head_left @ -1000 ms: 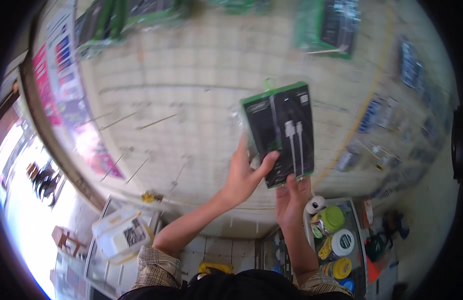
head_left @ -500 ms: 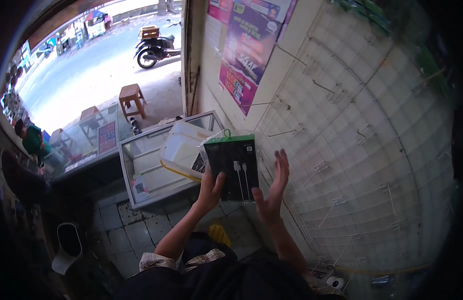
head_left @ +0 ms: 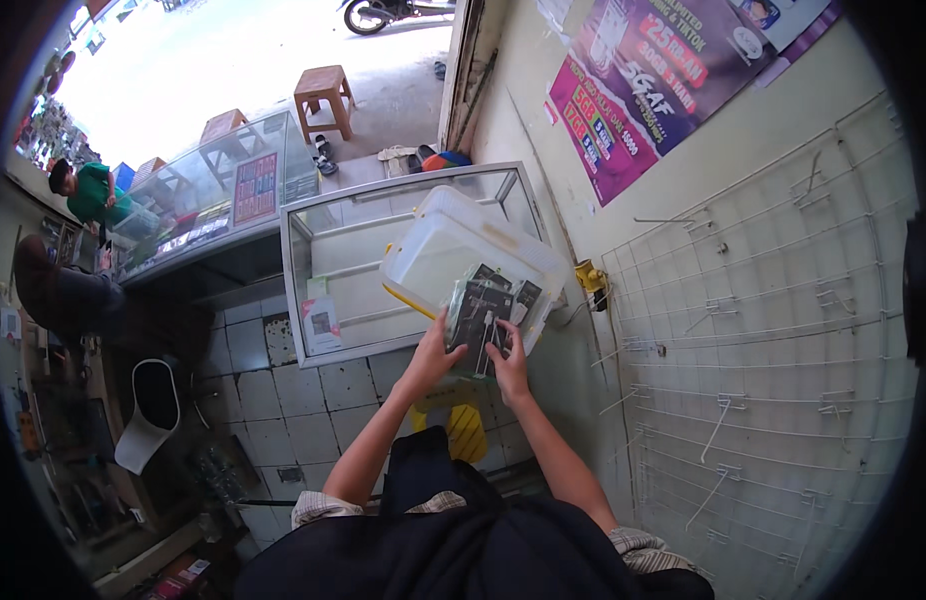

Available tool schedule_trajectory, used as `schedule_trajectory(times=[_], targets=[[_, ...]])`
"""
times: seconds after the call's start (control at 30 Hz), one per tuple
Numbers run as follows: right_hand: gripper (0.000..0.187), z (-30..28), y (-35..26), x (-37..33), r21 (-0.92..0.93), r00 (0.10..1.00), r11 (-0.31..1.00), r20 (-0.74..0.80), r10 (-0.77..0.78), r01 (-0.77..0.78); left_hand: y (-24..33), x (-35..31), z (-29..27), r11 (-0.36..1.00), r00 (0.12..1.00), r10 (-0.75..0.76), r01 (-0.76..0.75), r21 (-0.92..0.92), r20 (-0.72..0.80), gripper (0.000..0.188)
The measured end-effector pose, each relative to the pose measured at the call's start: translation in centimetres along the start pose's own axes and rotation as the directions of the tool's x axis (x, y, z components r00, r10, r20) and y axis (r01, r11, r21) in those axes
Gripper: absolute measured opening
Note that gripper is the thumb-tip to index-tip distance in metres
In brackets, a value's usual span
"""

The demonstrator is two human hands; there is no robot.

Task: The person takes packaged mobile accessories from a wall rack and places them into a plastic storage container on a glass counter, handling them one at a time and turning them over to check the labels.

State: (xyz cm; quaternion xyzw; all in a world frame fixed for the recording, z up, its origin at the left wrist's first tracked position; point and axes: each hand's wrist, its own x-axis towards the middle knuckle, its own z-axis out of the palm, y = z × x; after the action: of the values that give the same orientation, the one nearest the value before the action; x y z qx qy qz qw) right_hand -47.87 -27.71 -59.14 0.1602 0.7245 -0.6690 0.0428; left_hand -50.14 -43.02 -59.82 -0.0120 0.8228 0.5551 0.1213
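Observation:
A black boxed charging cable [head_left: 480,318] in clear plastic wrap is held between my two hands, with its printed front turned up. My left hand [head_left: 430,352] grips its left edge, thumb lying over the front. On the lower right side, my right hand [head_left: 510,367] closes on the same package with its thumb on the face. Just beyond it a translucent plastic tub [head_left: 433,240] sits tilted on the glass display case, and more dark packages [head_left: 528,297] show inside its near end. The held package overlaps the tub's near wall; whether they touch I cannot tell.
A glass display case [head_left: 358,285] stands ahead. To the right, a white wire grid with hooks [head_left: 763,330] covers the wall beside a purple poster [head_left: 663,80]. A yellow plastic stool [head_left: 466,430] is below my hands. At far left sits a person in green [head_left: 91,190].
The package has come down from in front of the wall to the tub's near end. My right hand, spread beside it before, now grips it. The view has turned, showing more of the case.

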Motion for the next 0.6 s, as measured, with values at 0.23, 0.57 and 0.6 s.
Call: schedule_trajectory(times=[0.23, 0.57, 0.6], targets=[[0.052, 1.4, 5.5, 9.8, -0.317, 0.98, 0.945, -0.197, 0.022, -0.085, -3.2, 11.7, 2.8, 0.96, 0.976, 0.1, -0.145, 0.238, 0.193, 0.071], [0.059, 2.1, 8.3, 11.0, -0.635, 0.874, 0.657, -0.062, 0.482, -0.407, -8.7, 13.3, 7.3, 0.807, 0.98, -0.044, -0.081, 0.586, 0.196, 0.084], [0.058, 2.1, 8.5, 11.3, -0.624, 0.859, 0.661, -0.034, 0.51, -0.417, -9.1, 13.4, 7.6, 0.783, 0.982, -0.052, -0.072, 0.618, 0.18, 0.086]])
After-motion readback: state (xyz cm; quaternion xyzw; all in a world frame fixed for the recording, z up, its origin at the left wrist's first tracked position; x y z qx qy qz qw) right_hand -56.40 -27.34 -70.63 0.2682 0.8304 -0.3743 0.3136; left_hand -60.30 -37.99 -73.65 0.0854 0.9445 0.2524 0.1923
